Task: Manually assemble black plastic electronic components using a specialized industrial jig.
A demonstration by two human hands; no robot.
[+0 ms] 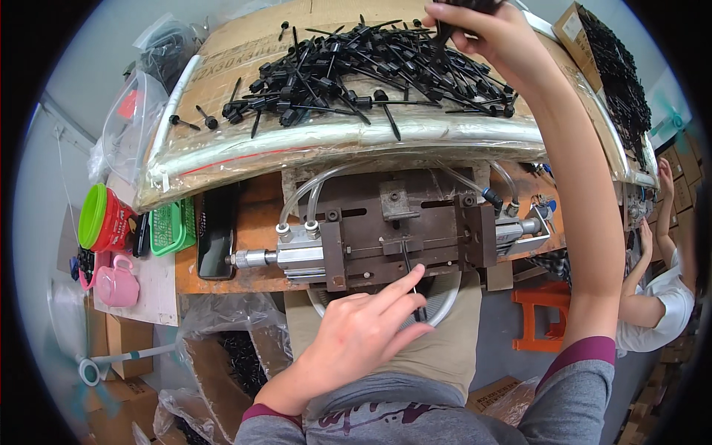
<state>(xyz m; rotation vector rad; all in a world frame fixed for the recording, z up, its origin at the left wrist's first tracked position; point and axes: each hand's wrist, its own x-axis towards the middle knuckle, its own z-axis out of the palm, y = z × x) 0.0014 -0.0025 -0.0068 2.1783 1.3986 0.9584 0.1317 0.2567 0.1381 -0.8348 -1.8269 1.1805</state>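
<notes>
A brown metal clamping fixture (371, 256) with a small pneumatic cylinder on each side sits on the bench before me. A thin black rod (406, 261) stands out of its middle toward me. My left hand (363, 326) has its fingers and thumb closed around the rod's near end. Above the fixture, a heap of black rods with thick knobbed heads (334, 74) lies on a cardboard-covered, plastic-wrapped tray (230, 152). My right hand (500, 41) reaches over the heap's right side, fingers curled around several black rods (445, 33), partly cut off by the picture's top edge.
Clear air hoses (315, 185) arch behind the fixture. To the left are a dark phone (216, 241), a green basket (172, 228), a red tub (111, 219) and a pink cup (119, 282). An orange stool (540, 315) and another person (656, 304) are at right.
</notes>
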